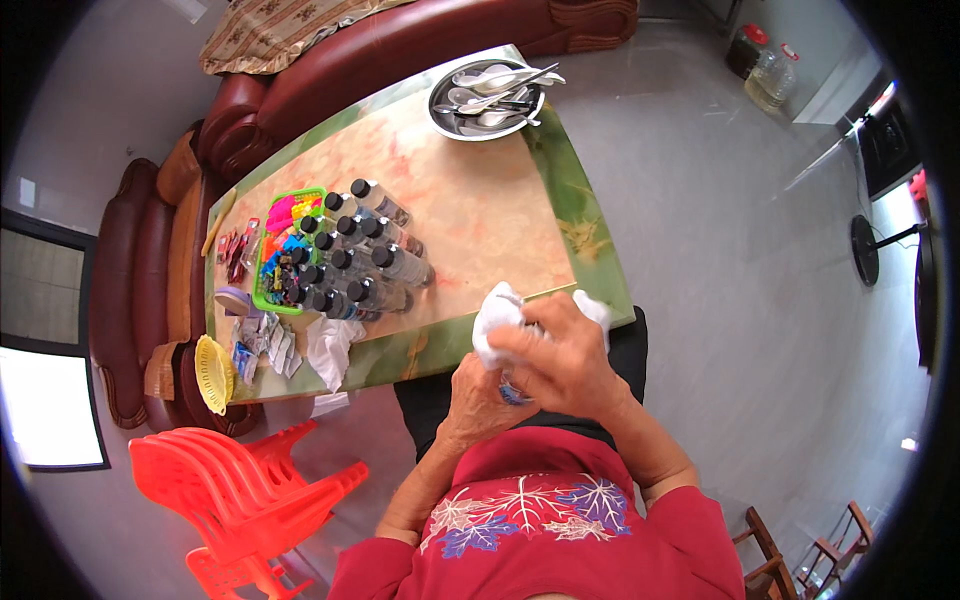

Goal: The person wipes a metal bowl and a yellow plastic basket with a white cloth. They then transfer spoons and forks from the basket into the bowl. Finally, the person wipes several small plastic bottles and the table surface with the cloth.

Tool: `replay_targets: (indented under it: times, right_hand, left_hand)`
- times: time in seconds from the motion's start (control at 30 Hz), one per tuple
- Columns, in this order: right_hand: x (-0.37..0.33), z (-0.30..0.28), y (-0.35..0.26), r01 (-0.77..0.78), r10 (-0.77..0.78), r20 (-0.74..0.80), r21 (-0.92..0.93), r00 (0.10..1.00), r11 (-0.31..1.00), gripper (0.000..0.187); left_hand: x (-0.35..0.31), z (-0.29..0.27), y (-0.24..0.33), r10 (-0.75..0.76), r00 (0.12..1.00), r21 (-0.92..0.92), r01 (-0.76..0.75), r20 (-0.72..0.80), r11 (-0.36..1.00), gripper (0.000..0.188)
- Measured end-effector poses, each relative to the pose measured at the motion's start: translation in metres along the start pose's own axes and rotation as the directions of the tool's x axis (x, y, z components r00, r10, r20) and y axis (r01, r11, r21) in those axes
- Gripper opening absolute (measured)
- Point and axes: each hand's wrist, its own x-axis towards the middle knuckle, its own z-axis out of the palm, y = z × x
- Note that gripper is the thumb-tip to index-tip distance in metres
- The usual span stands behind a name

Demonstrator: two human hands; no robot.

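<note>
Close to my body, at the table's near edge, my two hands are together. My right hand [568, 358] is closed on a white cloth [495, 312], which bunches out on both sides of its fingers. Below it, my left hand [478, 402] is wrapped round a bottle [514, 391]; only a clear part with a bluish label shows, the rest being covered by cloth and fingers. To the left on the table stand several clear bottles [400, 266] with black caps, grouped closely and upright.
Beside the bottles lies a green basket [262, 299] of colourful small items. Crumpled white tissue [330, 350], small packets [270, 340] and a yellow basket [213, 375] sit near the left edge. A metal bowl [438, 122] of spoons stands at the far end. Red plastic chairs [230, 490] are at lower left.
</note>
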Motion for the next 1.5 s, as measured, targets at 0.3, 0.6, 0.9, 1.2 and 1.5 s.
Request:
replay_targets:
  times: [0.3, 0.6, 0.9, 1.2, 1.5]
  right_hand:
    - [-0.019, 0.065, 0.011, -0.38, 0.637, -0.036, 0.776, 0.77, 0.504, 0.025]
    - [-0.075, 0.097, 0.026, -0.68, 0.789, 0.078, 0.563, 0.61, 0.47, 0.027]
    - [-0.059, 0.03, 0.121, -0.454, 0.369, -0.348, -0.205, 0.862, 0.867, 0.028]
    - [-0.131, 0.063, 0.197, -0.238, 0.411, 0.203, -0.563, 0.889, 0.791, 0.046]
    - [-0.066, 0.068, 0.25, -0.235, 0.335, 0.061, -0.594, 0.94, 0.77, 0.06]
  left_hand:
    - [-0.005, -0.006, 0.008, -0.189, 0.972, -0.636, 0.058, -0.14, 0.77, 0.065]
    - [0.003, -0.016, 0.013, -0.299, 0.868, -0.829, -0.199, -0.397, 0.523, 0.052]
    - [0.001, -0.003, -0.03, -0.369, 0.749, -0.682, -0.148, -0.55, 0.716, 0.047]
    - [0.03, 0.039, -0.092, -0.377, 0.777, -0.531, 0.065, -0.505, 0.845, 0.061]
    - [0.045, 0.035, -0.133, -0.404, 0.769, -0.298, 0.286, -0.496, 0.911, 0.063]
